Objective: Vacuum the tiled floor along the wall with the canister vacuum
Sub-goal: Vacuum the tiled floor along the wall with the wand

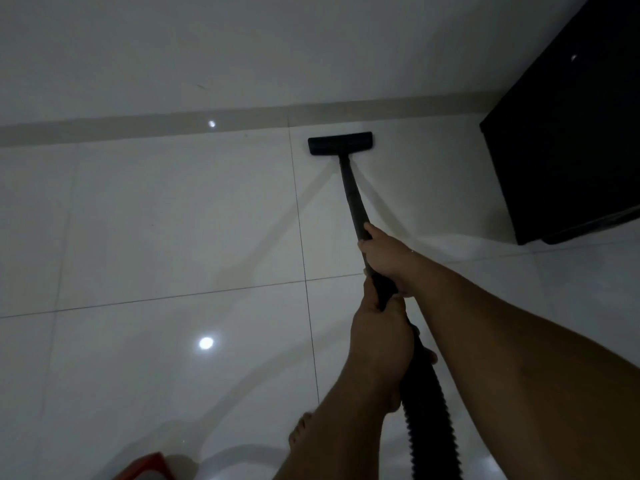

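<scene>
Head view: glossy tiled floor, pale wall w/ skirting strip at its foot. Dark cabinet stands at right. Ribbed hose runs down out of frame; canister not in view. Wand slants up to floor head, flat on tile just short of skirting. Right hand wrapped round wand, left hand gripping below it at hose end. Risk: pushing further knocks head into skirting; sideways sweep right could strike cabinet.
</scene>
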